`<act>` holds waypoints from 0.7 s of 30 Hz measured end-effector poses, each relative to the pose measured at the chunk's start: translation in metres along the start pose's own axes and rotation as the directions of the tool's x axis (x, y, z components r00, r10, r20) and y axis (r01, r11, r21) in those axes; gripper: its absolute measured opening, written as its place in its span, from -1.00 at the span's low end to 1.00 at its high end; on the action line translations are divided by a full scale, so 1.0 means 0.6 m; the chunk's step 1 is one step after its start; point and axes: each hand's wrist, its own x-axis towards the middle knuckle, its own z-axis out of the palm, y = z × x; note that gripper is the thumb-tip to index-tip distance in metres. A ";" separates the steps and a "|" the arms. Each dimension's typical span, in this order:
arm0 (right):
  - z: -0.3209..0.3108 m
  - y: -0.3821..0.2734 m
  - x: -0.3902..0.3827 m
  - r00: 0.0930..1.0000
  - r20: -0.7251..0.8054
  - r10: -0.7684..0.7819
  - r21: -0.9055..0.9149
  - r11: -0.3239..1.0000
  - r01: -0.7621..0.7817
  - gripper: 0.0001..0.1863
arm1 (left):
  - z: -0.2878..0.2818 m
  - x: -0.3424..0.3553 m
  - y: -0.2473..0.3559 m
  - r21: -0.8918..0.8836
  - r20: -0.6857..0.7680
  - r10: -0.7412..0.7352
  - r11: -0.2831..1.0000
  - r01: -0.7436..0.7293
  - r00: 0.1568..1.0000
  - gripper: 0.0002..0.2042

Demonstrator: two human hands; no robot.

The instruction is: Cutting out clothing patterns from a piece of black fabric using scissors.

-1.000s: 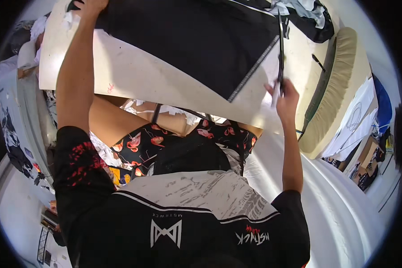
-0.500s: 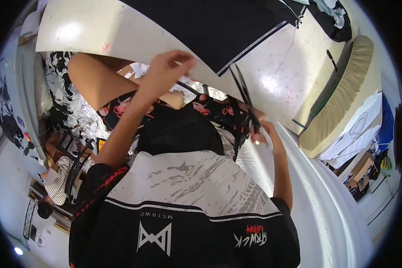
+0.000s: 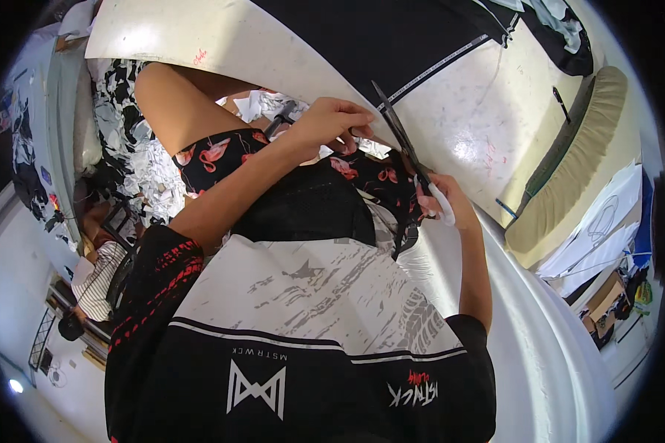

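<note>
In my right hand (image 3: 447,201) is a pair of long dark scissors (image 3: 397,131) with white wrapping on the handle. The blades look nearly closed together and point up and left, crossing in front of the lower corner of a black cloth (image 3: 369,44). A narrow printed white strip (image 3: 440,69) runs along the cloth's right edge. Just left of the blades is my left hand (image 3: 332,124), its fingers bent but apart and reaching toward that corner. I see nothing held in it. The cloth lies on a white table (image 3: 458,125).
A dark pen (image 3: 561,103) rests on the table near a beige padded board (image 3: 576,170). More dark and pale cloth (image 3: 569,40) lies at the far right. White and black scraps (image 3: 137,159) heap below at left. Another person in a striped top (image 3: 100,277) is farther left.
My left hand has moved right and slightly down, closer to the cloth corner and the blades. The scissors have shifted, and their tips now overlap the cloth. The view has turned a little.
</note>
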 end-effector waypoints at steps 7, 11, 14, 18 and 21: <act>0.007 -0.001 0.012 1.000 -0.005 -0.011 -0.070 0.998 0.010 -0.69 | 0.013 -0.001 0.008 -0.096 -0.065 0.035 0.995 -0.041 0.997 -0.76; 0.008 -0.003 0.015 1.000 0.006 0.015 -0.119 0.993 -0.014 -0.67 | 0.017 0.001 0.007 -0.102 -0.075 0.021 0.994 -0.028 0.997 -0.79; 0.008 -0.001 0.015 1.000 -0.009 0.010 -0.116 0.993 -0.011 -0.66 | 0.017 0.003 0.004 -0.120 -0.084 0.015 0.992 -0.025 0.996 -0.80; 0.003 0.006 0.015 1.000 0.004 -0.001 -0.123 0.992 0.002 -0.67 | 0.015 0.008 0.003 -0.128 -0.143 0.008 0.991 -0.026 0.990 -0.81; 0.001 0.010 0.016 0.999 0.006 -0.038 -0.100 0.994 0.038 -0.67 | 0.015 0.009 0.001 -0.119 -0.156 0.015 0.992 -0.034 0.988 -0.82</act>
